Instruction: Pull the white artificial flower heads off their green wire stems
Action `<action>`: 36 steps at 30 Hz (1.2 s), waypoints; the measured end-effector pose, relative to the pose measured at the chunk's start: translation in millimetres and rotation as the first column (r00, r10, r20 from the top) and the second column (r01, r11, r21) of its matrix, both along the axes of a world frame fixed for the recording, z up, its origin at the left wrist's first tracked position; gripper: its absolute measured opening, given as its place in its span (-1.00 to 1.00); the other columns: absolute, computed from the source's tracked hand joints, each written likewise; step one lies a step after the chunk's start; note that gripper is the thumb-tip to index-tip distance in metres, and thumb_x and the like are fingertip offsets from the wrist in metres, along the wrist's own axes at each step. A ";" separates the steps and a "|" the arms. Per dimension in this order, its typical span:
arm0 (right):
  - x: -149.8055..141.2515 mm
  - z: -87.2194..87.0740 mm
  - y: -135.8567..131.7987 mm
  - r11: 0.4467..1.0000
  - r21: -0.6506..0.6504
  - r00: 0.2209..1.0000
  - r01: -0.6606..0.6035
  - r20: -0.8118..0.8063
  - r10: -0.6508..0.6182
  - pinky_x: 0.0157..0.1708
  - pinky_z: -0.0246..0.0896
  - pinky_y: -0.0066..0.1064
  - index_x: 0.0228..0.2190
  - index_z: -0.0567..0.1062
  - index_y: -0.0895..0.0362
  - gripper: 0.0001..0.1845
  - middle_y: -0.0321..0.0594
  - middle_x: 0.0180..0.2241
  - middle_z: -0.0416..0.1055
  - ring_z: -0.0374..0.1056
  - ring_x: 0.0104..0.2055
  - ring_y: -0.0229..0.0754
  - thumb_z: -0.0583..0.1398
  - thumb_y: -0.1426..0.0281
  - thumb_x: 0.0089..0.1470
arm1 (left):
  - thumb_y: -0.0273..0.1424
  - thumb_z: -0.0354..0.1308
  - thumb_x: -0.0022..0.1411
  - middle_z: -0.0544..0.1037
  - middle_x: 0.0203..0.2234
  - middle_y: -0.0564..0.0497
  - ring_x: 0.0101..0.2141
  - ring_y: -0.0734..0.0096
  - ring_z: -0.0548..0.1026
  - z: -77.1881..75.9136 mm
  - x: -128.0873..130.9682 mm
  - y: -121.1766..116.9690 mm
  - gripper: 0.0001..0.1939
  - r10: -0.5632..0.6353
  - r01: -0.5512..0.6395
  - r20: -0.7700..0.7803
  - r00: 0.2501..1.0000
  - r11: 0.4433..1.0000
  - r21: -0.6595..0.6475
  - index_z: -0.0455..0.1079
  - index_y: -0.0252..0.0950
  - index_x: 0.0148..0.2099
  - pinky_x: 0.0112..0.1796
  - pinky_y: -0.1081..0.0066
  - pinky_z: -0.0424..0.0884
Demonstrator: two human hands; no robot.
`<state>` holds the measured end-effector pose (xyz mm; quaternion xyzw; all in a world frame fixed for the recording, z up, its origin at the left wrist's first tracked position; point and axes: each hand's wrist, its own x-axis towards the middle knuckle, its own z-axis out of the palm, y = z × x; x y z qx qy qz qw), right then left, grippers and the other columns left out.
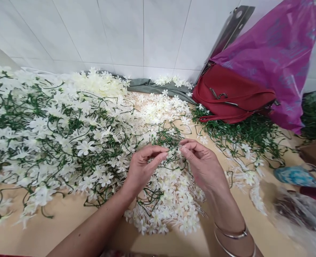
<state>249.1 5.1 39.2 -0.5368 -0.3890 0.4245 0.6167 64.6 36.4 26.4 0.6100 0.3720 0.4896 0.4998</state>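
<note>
My left hand (146,166) is closed in a pinch, thumb against forefinger, on what looks like a thin green stem. Facing it a short gap away, my right hand (204,166) pinches a small white artificial flower (183,147) by its base, mostly covered by the fingertips. Beneath both hands lies a heap of loose white petal pieces (171,200) with thin pale stamens. Bare green plastic stems (170,135) lie just beyond the fingertips. To the left spreads a big pile of white flowers on green stems (84,148).
Along the tiled wall (163,32) lie more white blossoms (160,107) and a grey-green cloth (144,85). A red bag (227,92) rests on green stems at right, beside a purple plastic bag (278,53). Clear plastic wrapping (302,217) lies at the near right of the tan table (21,239).
</note>
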 end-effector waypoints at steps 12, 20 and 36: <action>-20.9 0.3 -1.0 0.998 0.033 0.979 0.044 -0.203 -0.036 -0.17 0.40 -0.33 -0.49 0.53 0.05 -0.74 -0.31 -0.36 0.57 0.45 -0.37 -0.26 0.51 0.33 -0.13 | -0.39 0.34 0.28 0.63 -0.37 0.03 -0.33 0.34 0.46 1.6 0.6 -2.7 -0.93 -0.016 0.017 0.036 0.999 0.999 -0.034 0.66 -0.13 -0.22 -0.27 0.34 0.37; -26.6 -2.2 -1.7 0.999 0.049 0.972 0.006 -0.235 0.006 -0.17 0.39 -0.38 -0.51 0.56 0.03 -0.79 -0.31 -0.36 0.59 0.46 -0.31 -0.26 0.50 0.38 -0.13 | -0.38 0.35 0.28 0.66 -0.30 0.01 -0.28 0.37 0.51 -3.7 4.0 -3.0 -0.90 -0.045 0.049 0.078 0.996 0.997 -0.057 0.67 -0.16 -0.16 -0.23 0.36 0.41; -7.7 -5.4 -0.2 0.994 0.095 0.995 0.061 -0.081 -0.053 -0.25 0.30 -0.49 -0.44 0.59 0.05 -0.81 -0.36 -0.39 0.55 0.40 -0.34 -0.32 0.49 0.44 -0.07 | -0.47 0.23 0.36 0.67 -0.19 -0.02 -0.15 0.37 0.60 -4.0 3.5 -3.0 -0.85 -0.015 0.023 0.132 0.991 0.998 -0.059 0.64 -0.21 -0.13 -0.06 0.33 0.51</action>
